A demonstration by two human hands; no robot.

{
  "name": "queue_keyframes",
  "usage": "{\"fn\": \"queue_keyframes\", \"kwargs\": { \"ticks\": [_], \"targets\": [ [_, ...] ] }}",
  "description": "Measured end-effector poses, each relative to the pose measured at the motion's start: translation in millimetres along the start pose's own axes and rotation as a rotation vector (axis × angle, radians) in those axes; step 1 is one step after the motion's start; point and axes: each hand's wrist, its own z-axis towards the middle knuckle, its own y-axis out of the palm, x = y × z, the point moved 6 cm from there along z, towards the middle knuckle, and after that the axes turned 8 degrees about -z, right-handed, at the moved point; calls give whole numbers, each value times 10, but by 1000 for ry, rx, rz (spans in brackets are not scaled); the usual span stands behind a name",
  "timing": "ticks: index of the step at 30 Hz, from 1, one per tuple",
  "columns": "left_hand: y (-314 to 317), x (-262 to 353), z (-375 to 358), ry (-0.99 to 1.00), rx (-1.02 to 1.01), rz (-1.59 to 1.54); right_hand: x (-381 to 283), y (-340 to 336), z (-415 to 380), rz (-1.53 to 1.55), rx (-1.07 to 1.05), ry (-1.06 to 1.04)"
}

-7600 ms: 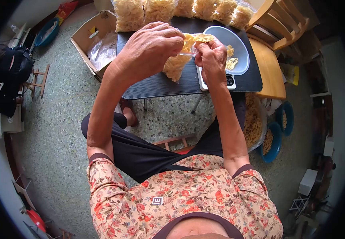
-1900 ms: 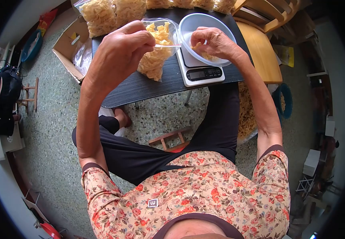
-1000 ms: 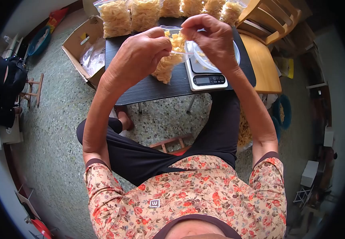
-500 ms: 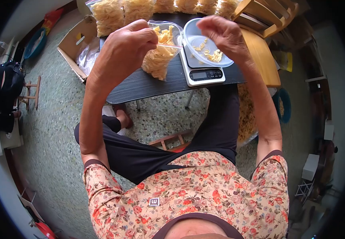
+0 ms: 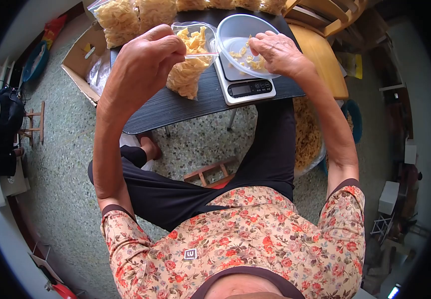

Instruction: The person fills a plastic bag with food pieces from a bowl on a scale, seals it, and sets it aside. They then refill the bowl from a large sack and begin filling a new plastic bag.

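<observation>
My left hand (image 5: 148, 60) pinches the rim of a clear zip bag (image 5: 189, 82) packed with dried yellow pieces, holding its mouth apart. The bag stands on the dark table (image 5: 165, 112). My right hand (image 5: 280, 54) reaches inside a clear plastic bowl (image 5: 228, 37), fingers pinched together, with yellow bits at the fingertips. More loose dried pieces (image 5: 255, 63) lie on the bowl's bottom. Beneath the bowl is a white kitchen scale (image 5: 250, 93); its display is too dark to read.
Several filled bags (image 5: 118, 22) line the table's far edge. A cardboard box (image 5: 78, 65) with plastic in it stands at the left. A wooden chair (image 5: 320, 60) is at the right, and a large container of dried pieces (image 5: 307, 134) sits below, beside my leg.
My right hand has come down from above the bowl's far rim into the bowl, its fingers at the pieces. My left hand keeps its hold on the bag. The whole view has shifted slightly.
</observation>
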Motion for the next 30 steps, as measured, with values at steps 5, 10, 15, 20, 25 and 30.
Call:
{"fn": "queue_keyframes", "kwargs": {
  "ticks": [5,10,15,20,25,30],
  "targets": [
    [21,-27,-2,2,-9,-4,18,90,27,72,109,74],
    [38,-23,7,-13,-15,7,18,23,64,258,234,90],
    [28,-25,0,3,-11,5,236,184,92,387,211,185],
    [32,6,7,31,-12,12,69,167,31,415,204,141],
    [33,-18,-5,59,6,12,-7,143,151,419,65,105],
    [26,-46,-23,71,9,14,-41,175,190,468,121,79]
  ]
}}
